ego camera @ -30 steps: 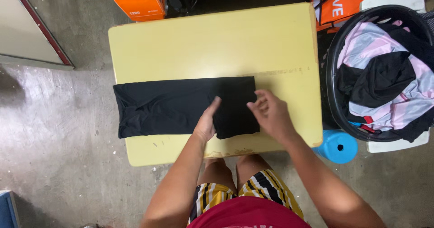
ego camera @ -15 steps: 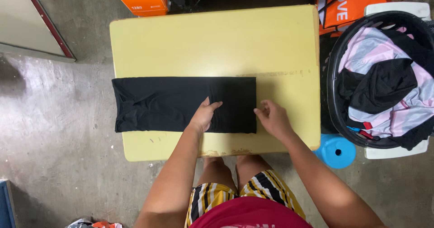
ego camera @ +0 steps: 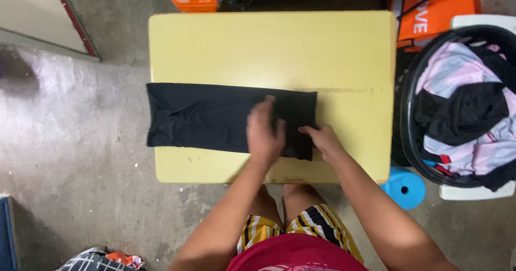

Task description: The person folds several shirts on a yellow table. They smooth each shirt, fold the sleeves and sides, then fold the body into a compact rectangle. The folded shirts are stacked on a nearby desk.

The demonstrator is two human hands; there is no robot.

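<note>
Cloth (ego camera: pixel 204 118), black and folded long, lies across the near half of the yellow counter (ego camera: pixel 269 51). The left hand (ego camera: pixel 265 131) now presses flat and open farther onto it than before; the right hand (ego camera: pixel 322 139) pinches its near right corner. A basket (ego camera: pixel 408 115) stands at right.

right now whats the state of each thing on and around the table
long black cloth garment: folded into a strip, flat on the table
left hand: palm down, pressing the garment
right hand: fingers at the garment's right end
pale yellow rectangular table: bare behind the garment
round black laundry basket: full of crumpled clothes
</note>
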